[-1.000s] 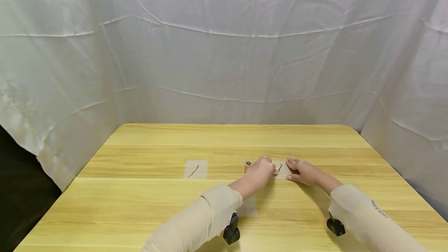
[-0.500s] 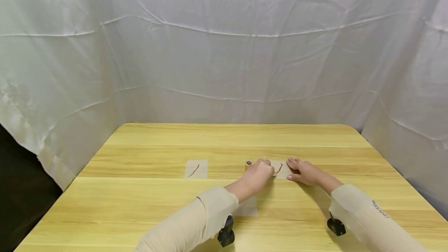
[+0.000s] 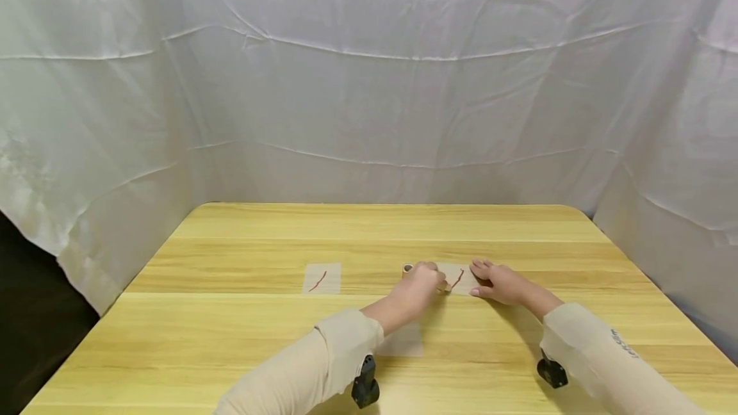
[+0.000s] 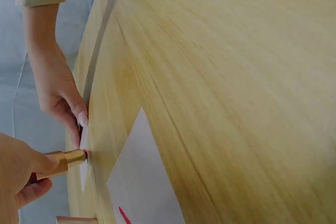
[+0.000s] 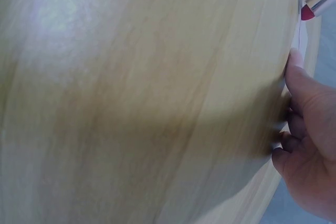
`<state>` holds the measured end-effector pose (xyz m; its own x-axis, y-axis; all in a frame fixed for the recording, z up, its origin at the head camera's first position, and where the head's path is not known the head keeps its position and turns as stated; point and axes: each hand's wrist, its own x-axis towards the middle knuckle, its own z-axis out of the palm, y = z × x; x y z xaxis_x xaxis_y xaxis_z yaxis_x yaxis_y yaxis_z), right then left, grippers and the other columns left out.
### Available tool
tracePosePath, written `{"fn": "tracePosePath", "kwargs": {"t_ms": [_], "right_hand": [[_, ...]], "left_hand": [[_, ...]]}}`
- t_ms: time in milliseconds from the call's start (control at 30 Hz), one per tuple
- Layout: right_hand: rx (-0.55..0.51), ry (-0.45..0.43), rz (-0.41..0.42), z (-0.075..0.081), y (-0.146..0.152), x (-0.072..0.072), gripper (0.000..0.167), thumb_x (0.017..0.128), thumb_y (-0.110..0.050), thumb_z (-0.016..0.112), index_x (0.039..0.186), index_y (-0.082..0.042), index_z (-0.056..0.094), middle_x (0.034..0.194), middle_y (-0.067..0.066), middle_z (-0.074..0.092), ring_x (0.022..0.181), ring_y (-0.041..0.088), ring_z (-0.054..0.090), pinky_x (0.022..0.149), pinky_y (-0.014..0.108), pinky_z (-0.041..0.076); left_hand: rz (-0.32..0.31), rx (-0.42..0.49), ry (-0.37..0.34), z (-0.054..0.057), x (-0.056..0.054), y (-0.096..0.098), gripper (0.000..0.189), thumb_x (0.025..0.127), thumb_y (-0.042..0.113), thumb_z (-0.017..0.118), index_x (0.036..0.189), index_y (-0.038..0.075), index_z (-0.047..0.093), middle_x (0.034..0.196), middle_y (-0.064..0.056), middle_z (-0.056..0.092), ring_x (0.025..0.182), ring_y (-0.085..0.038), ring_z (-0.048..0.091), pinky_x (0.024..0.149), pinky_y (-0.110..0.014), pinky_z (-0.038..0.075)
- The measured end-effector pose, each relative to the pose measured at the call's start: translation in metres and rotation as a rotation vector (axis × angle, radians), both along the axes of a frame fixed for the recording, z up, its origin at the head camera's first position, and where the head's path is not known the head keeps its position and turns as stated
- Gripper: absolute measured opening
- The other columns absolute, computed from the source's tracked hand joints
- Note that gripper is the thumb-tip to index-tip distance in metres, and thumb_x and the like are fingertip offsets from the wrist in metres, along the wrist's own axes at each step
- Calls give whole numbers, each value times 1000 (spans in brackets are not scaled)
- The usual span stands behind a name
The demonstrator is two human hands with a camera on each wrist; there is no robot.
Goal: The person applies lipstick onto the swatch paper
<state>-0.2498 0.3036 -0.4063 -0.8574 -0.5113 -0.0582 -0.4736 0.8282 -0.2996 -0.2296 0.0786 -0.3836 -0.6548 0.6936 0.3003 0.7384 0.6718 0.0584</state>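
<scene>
"Lipstick (image 4: 67, 162) with a red tip in a shiny gold tube: where is it, and what step is this?"

"Pinched in the left hand (image 3: 419, 288), tip at the lower end of a thin red line (image 3: 458, 278) on a square white paper sheet (image 3: 451, 272). I'd judge that stroke nearly done."

"And the right hand (image 3: 500, 284)?"

"Fingers laid out at that sheet's right edge, gripping nothing I can see."

"The next move?"

"Probably lifting the tip cleanly while the paper is steadied."

"Now count, working outward."

"One lipstick. One short orange-gold hollow tube (image 3: 407, 269), perhaps its cap, just beyond the left hand. Three sheets, including a left-hand sheet (image 3: 327, 282) and a nearer sheet (image 3: 403, 341) partly behind the beige left sleeve (image 3: 300, 360). Three red marks, one per sheet, it appears. One yellow wood-grain desk (image 3: 230, 325)."
</scene>
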Motion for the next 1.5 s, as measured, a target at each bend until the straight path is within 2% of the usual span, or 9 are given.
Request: {"fn": "tracePosePath", "kwargs": {"t_ms": [200, 467, 600, 800, 900, 1033, 1200, 1400, 1500], "right_hand": [[-6, -10, -2, 2, 0, 1, 64, 88, -29, 61, 130, 15, 41, 135, 37, 37, 123, 58, 32, 98, 65, 31], [3, -23, -7, 2, 0, 0, 64, 89, -30, 60, 131, 14, 41, 136, 36, 37, 123, 58, 32, 97, 67, 31], [-2, -18, -4, 2, 0, 0, 64, 89, -30, 60, 131, 15, 40, 136, 36, 37, 123, 58, 32, 97, 67, 31], [-4, -2, 4, 2, -1, 1, 64, 87, -28, 62, 130, 15, 42, 134, 37, 39, 122, 58, 34, 97, 65, 32], [-14, -4, 2, 3, 0, 2, 64, 87, -29, 62, 130, 15, 42, 134, 37, 38, 122, 58, 34, 98, 65, 31], [-21, -15, -7, 3, 0, 2, 64, 88, -28, 62, 130, 16, 41, 135, 37, 37, 123, 58, 32, 99, 65, 30], [-9, -15, -4, 3, 1, 0, 63, 89, -27, 61, 130, 15, 41, 135, 37, 37, 123, 57, 32, 99, 65, 30], [-6, -6, 10, 2, 2, 0, 63, 88, -28, 61, 129, 16, 42, 134, 38, 38, 122, 58, 33, 98, 66, 30], [-9, -10, 15, 2, 2, 1, 63, 88, -28, 61, 129, 17, 41, 134, 38, 37, 122, 58, 32, 98, 66, 30]], "left_hand": [[24, 167, -64, 0, -4, -5, 12, 83, 0, 65, 90, 8, 70, 83, -2, 66, 79, -9, 62, 65, -8, 48], [61, 381, -281, 5, -2, -12, 21, 86, 7, 65, 106, 5, 66, 104, -7, 67, 93, -14, 64, 72, -13, 51], [104, 484, -324, 8, -3, -16, 20, 83, 9, 68, 103, 6, 68, 100, -7, 68, 87, -12, 63, 69, -13, 50], [106, 693, -429, 10, -5, -24, 18, 81, 6, 69, 99, 2, 69, 87, -11, 68, 73, -11, 61, 59, -12, 47], [119, 764, -464, 13, -4, -29, 19, 81, 6, 70, 99, 2, 70, 87, -12, 68, 71, -12, 61, 57, -12, 47], [169, 843, -518, 17, -3, -36, 19, 81, 9, 71, 99, 4, 70, 88, -12, 69, 70, -10, 60, 57, -13, 48], [226, 979, -623, 16, -4, -45, 19, 80, 12, 72, 98, 6, 71, 87, -12, 70, 68, -7, 57, 56, -14, 46], [250, 1058, -723, 12, -4, -55, 23, 81, 13, 72, 102, 3, 70, 91, -16, 69, 68, -7, 55, 56, -16, 44], [251, 1055, -724, 19, 2, -60, 23, 81, 9, 70, 102, -1, 69, 92, -20, 68, 68, -7, 53, 56, -16, 43]]}}
